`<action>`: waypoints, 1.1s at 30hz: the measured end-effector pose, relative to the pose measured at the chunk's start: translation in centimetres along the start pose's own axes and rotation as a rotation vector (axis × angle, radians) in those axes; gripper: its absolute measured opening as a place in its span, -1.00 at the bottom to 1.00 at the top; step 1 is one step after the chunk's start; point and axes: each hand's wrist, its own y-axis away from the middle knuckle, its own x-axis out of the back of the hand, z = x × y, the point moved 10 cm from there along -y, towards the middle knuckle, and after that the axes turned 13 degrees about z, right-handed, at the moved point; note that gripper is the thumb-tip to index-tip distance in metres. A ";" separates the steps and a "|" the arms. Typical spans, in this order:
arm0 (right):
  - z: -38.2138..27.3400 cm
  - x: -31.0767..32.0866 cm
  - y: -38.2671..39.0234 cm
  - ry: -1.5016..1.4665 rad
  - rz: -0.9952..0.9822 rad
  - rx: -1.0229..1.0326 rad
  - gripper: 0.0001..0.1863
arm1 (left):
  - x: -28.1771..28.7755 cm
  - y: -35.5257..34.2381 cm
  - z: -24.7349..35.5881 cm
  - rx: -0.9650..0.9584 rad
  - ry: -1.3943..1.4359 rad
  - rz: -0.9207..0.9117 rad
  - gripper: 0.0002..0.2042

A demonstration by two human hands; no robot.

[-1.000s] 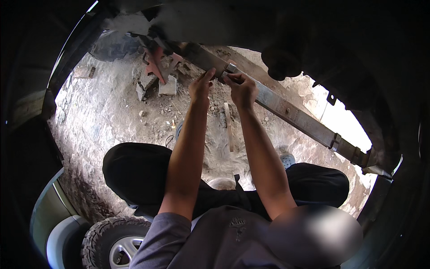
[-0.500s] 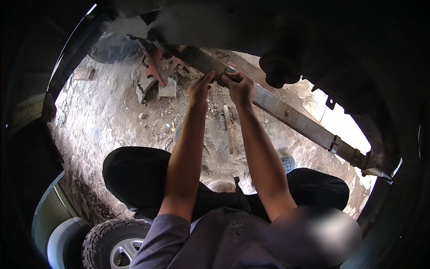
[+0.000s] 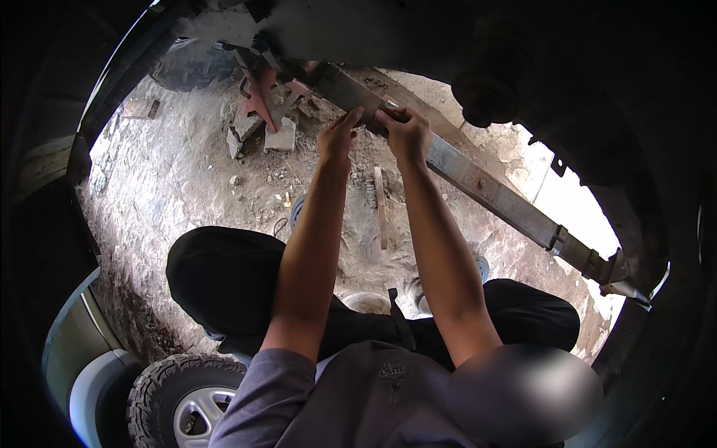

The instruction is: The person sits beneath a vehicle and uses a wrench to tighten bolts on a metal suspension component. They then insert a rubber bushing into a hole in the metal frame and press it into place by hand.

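A long rectangular metal beam (image 3: 474,178) slants across the view from upper left to lower right. Both of my bare hands are raised to its upper-left part, close together. My left hand (image 3: 337,139) pinches at the lower edge with thumb and forefinger. Beside it, my right hand (image 3: 408,136) has its thumb against the near side and its fingers curled over the bar. A small shiny spot shows just above the right fingers. Whether a small part sits between the fingertips I cannot make out.
A red metal stand (image 3: 261,101) rises near broken concrete blocks (image 3: 281,136) at the upper left. A flat strip (image 3: 381,207) lies on the dirt floor (image 3: 216,198). A wheel (image 3: 187,399) stands at lower left. Dark vehicle parts (image 3: 485,97) hang around the view.
The view has shifted slightly. My hands stay at the same part of the beam; the fingertips sit a little farther apart, and the right fingers curl more over the bar.
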 end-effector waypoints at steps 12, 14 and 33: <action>-2.1 0.7 0.9 0.015 -0.037 -0.079 -0.66 | -0.1 -0.4 -0.1 -0.001 0.029 -0.026 -0.65; -2.3 0.4 0.7 -0.054 -0.012 -0.041 -0.66 | -0.2 -0.2 -0.2 -0.007 0.034 -0.027 -0.64; -1.1 0.8 0.9 0.057 -0.121 -0.116 -0.62 | 1.0 -0.9 0.2 -0.064 -0.171 0.054 -0.64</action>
